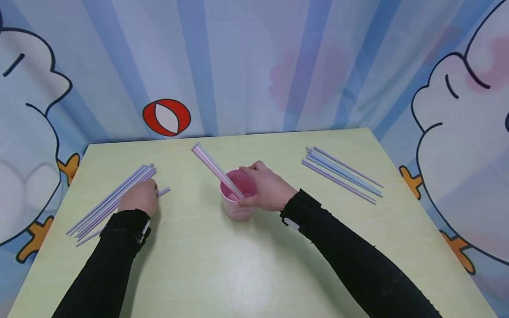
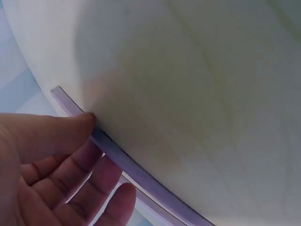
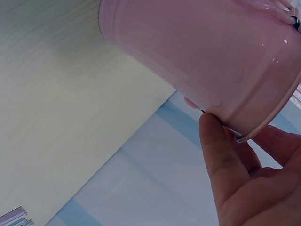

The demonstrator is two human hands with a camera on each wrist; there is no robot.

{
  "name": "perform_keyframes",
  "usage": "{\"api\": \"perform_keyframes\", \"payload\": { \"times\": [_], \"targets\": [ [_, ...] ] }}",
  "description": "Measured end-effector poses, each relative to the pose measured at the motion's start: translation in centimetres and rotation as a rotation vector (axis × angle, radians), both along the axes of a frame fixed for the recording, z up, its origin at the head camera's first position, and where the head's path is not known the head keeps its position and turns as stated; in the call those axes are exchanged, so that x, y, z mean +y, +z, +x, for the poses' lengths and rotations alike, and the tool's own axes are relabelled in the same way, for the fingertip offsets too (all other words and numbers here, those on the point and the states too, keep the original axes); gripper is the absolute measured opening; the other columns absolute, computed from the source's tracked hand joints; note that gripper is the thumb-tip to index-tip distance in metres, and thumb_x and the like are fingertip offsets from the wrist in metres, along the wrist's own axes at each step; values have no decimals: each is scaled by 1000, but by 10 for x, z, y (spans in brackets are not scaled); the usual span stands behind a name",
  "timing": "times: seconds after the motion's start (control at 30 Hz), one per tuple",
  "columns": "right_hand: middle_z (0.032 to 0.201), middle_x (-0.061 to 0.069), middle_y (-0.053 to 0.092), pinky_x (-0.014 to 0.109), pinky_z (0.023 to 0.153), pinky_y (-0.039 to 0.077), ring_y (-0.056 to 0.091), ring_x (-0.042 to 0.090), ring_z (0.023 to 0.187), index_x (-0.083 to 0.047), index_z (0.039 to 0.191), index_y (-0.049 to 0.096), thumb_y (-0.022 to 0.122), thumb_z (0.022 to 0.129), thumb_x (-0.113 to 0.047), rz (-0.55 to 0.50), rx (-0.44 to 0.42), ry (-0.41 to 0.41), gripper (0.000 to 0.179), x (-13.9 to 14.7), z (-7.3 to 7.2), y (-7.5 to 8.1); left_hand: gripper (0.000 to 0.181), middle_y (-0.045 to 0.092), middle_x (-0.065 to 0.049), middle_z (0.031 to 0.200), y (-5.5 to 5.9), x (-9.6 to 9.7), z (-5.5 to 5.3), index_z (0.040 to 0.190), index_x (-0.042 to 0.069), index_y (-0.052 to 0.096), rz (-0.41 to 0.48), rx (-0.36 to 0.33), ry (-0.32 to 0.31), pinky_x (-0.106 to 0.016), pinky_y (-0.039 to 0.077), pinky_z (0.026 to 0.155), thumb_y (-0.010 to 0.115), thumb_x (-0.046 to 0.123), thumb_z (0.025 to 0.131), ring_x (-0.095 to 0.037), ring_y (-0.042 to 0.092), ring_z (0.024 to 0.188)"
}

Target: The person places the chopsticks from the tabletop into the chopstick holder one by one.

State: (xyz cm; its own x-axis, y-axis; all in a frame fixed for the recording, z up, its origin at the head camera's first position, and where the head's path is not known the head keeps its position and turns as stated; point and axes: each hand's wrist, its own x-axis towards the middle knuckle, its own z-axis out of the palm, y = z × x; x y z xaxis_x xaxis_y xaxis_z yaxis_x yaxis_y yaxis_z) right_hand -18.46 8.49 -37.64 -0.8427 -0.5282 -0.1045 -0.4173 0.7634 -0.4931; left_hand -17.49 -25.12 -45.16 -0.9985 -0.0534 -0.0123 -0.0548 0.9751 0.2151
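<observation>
At the left of the table my left hand [image 1: 139, 196] pinches a thin purple stick [image 2: 146, 176] between thumb and fingers. One end of that stick pokes out past the thumb in the left wrist view. Under and beside this hand lies a bundle of purple and bluish sticks [image 1: 105, 204]. Near the middle, my right hand [image 1: 269, 187] grips the rim of a pink cup [image 1: 237, 214], thumb on the near side and fingers over the far side. Several pink and pale sticks [image 1: 212, 164] stand in the cup, leaning left. Their lower ends are partly hidden inside it.
Another group of blue and purple sticks [image 1: 343, 172] lies at the right of the pale wooden table [image 1: 207, 274]. A blue striped curtain [image 1: 246, 66] with cartoon figures rises behind the table's back edge and along both sides.
</observation>
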Motion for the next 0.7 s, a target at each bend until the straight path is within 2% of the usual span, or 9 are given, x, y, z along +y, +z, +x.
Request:
{"api": "perform_keyframes", "payload": {
  "times": [0.17,0.3,0.43,0.57,0.7],
  "targets": [
    [125,7,47,31,87,55,54,18,106,-9,148,43,81,73,-47,6,-3,-4,92,-1,0,1,14,68,-22,90,0,1,0,104,-7,62,-10,6,-27,-52,52,72,55,-6,92,-36,62,76],
    [125,8,47,31,88,55,54,19,106,-9,148,43,81,73,-47,9,-3,-1,93,-1,0,2,20,66,-26,101,11,5,1,112,-7,62,1,-5,-30,-54,51,79,52,-8,94,-38,61,87],
    [125,8,47,32,88,55,54,20,106,-9,148,43,81,73,-47,5,-4,1,93,-2,0,3,22,62,-29,109,31,11,0,115,-9,62,20,58,-46,-57,49,88,55,-6,94,-42,58,98],
    [124,8,47,32,88,55,55,21,106,-9,147,44,82,73,-47,-6,-5,-3,92,-1,0,3,22,58,-29,104,56,21,3,114,-10,60,53,156,-53,-59,49,89,60,-2,94,-42,57,91],
    [125,9,47,33,87,55,55,23,107,-9,147,45,82,73,-45,-13,-13,-4,91,-1,1,2,26,53,-28,103,77,30,10,118,-12,53,110,239,-47,-58,51,87,58,1,96,-41,55,87]
  ]
}}
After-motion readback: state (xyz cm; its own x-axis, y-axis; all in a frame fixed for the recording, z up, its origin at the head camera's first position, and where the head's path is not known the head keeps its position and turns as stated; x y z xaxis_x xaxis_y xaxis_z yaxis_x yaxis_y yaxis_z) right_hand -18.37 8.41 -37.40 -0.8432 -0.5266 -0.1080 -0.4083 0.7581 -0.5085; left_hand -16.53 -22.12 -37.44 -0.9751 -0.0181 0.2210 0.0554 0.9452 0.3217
